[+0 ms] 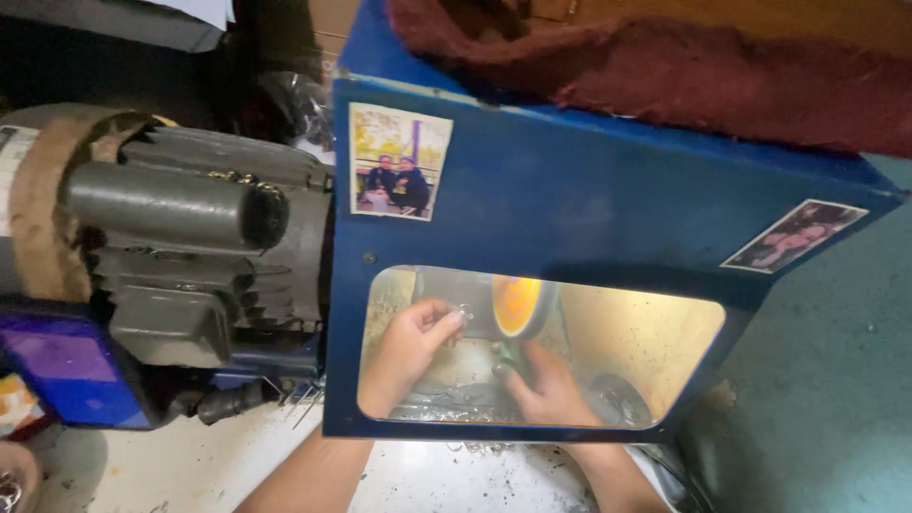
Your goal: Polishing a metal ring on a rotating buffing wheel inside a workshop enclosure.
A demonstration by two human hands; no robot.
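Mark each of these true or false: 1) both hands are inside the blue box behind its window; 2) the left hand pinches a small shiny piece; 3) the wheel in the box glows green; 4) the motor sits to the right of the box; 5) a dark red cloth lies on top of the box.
1) Both hands work inside the blue box, seen through its window: true.
2) The left hand pinches a small shiny piece: true.
3) The wheel glows green: false, its face looks orange-yellow.
4) The grey motor sits to the right of the box: false, it is on the left.
5) A dark red cloth lies on top of the box: true.
The right hand is below the wheel.
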